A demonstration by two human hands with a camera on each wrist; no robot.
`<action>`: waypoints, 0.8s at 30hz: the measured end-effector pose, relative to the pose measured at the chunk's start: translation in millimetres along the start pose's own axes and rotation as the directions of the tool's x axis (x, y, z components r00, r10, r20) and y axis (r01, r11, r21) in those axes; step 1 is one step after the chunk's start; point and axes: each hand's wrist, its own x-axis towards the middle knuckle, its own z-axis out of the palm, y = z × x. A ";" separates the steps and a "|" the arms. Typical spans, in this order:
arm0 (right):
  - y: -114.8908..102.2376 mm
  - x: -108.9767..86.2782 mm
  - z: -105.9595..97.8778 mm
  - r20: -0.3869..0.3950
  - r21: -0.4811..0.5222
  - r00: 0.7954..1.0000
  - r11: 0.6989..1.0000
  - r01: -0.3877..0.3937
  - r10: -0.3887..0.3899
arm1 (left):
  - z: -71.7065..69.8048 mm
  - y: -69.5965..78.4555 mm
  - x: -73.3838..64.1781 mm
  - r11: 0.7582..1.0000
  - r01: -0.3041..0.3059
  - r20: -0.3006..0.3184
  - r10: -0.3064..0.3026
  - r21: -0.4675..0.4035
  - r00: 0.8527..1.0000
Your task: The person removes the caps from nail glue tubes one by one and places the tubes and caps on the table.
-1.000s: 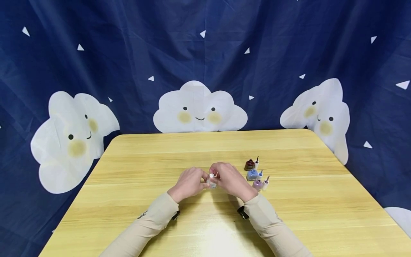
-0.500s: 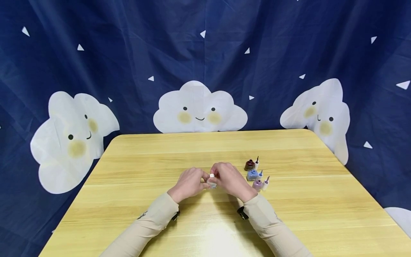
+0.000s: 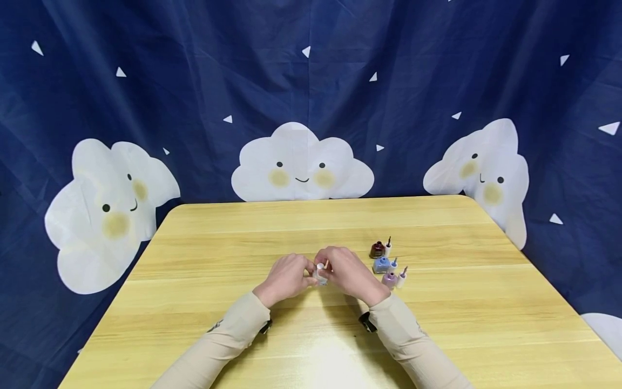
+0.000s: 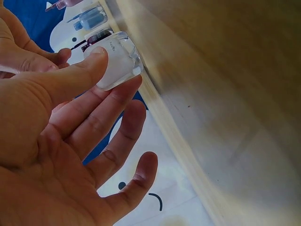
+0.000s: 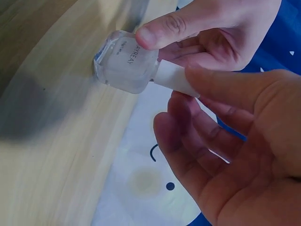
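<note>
A bottle of whitish nail polish [image 5: 124,63] with a white cap [image 5: 173,77] is between both hands over the middle of the table. My left hand [image 3: 289,274] pinches the glass bottle between thumb and fingers; its other fingers spread loosely in the left wrist view. With thumb and fingertips, my right hand [image 3: 344,271] pinches the cap, which sits on the bottle's neck. To the right stand a dark red polish bottle [image 3: 377,250], a blue one [image 3: 382,265] and a purple one [image 3: 389,280], all uncapped. Beside each, its white-based brush cap stands with the brush upward.
The light wooden table [image 3: 218,232] reaches back to a dark blue curtain [image 3: 311,65] printed with white clouds. The open bottles and their upturned brushes stand close beyond my right wrist.
My right fingers shift slightly around the white cap. The left hand keeps its hold on the bottle, and the other bottles stay where they were.
</note>
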 end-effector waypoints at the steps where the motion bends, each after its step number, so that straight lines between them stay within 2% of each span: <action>1: -0.2 0.0 0.0 0.002 0.000 1.000 1.000 -0.013 0.013 | 0.1 -0.3 -0.1 1.000 -0.004 -0.001 0.004 0.001 1.000; 7: -0.8 0.3 1.0 -0.019 0.008 0.998 0.998 -0.059 0.059 | 0.1 -0.2 -0.1 1.000 -0.001 -0.002 0.001 -0.005 1.000; 13: 0.3 -0.1 2.2 -0.039 -0.015 0.999 1.000 -0.015 0.014 | 0.2 0.5 0.2 1.000 0.010 -0.003 -0.010 -0.009 1.000; 18: -0.5 -0.3 1.6 -0.036 -0.033 0.999 0.999 0.005 -0.007 | 0.1 0.4 0.0 1.000 -0.005 -0.007 0.005 0.001 1.000; 24: -1.1 -0.3 1.1 -0.031 -0.035 0.999 0.999 0.042 -0.043 | 0.2 0.8 -0.3 1.000 0.012 -0.002 -0.012 -0.003 1.000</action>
